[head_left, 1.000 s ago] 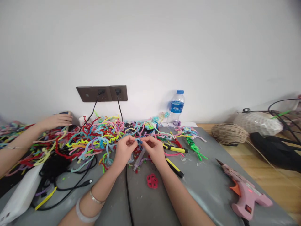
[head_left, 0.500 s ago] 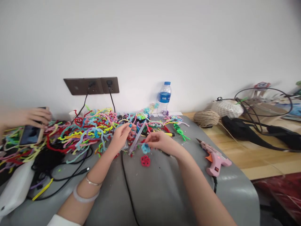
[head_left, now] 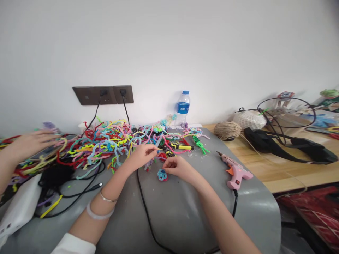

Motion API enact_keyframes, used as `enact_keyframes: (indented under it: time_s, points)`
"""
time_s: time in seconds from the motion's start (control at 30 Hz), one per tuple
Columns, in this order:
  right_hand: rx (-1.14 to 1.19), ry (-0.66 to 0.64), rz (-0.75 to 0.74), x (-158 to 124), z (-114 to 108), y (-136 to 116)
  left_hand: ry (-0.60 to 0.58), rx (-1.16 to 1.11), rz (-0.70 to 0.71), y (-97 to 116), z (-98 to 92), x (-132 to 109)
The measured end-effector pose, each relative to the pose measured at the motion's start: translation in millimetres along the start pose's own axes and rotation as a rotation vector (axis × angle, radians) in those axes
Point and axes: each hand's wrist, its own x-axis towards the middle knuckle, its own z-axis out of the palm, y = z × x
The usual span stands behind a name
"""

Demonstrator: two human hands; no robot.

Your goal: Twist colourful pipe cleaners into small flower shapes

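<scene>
My left hand [head_left: 142, 155] is closed in a pinch on a clear glue stick [head_left: 159, 140] that points up and right, at the near edge of a pile of coloured pipe cleaners [head_left: 106, 144]. My right hand [head_left: 178, 167] rests on the grey table cover [head_left: 180, 215], fingers curled, fingertips on the edge of a blue pipe-cleaner flower [head_left: 160, 173]. The blue flower lies on top of a red flower [head_left: 166, 177], which is mostly hidden beneath it.
Another person's hand [head_left: 28, 144] reaches into the pile at far left. A pink glue gun [head_left: 235, 172] lies to my right, its cable trailing off. A water bottle [head_left: 182, 108], twine ball [head_left: 227, 129], wall sockets [head_left: 103, 94] and black cables [head_left: 145, 211] surround the spot.
My hands came apart; the right hand carried the blue flower down and set it on the red one. The left hand kept the glue stick. The camera swung right.
</scene>
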Motion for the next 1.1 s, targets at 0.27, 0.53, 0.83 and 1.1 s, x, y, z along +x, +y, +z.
enact_keyframes:
  time_s: [0.27, 0.53, 0.83, 1.1]
  points:
    - [0.090, 0.129, 0.048, -14, -3, 1, -0.326, 0.091, 0.111, 1, 9.6, -9]
    - [0.106, 0.118, 0.062, -22, 0, 6, -0.479, 0.119, 0.041, 11, 14.4, -14]
    - [0.256, 0.359, -0.247, -3, 20, 14, -0.115, -0.113, -0.230, 2, 23.8, -4]
    - [0.179, 0.399, -0.217, 8, 23, 20, -0.091, -0.507, -0.411, -7, 33.4, 0]
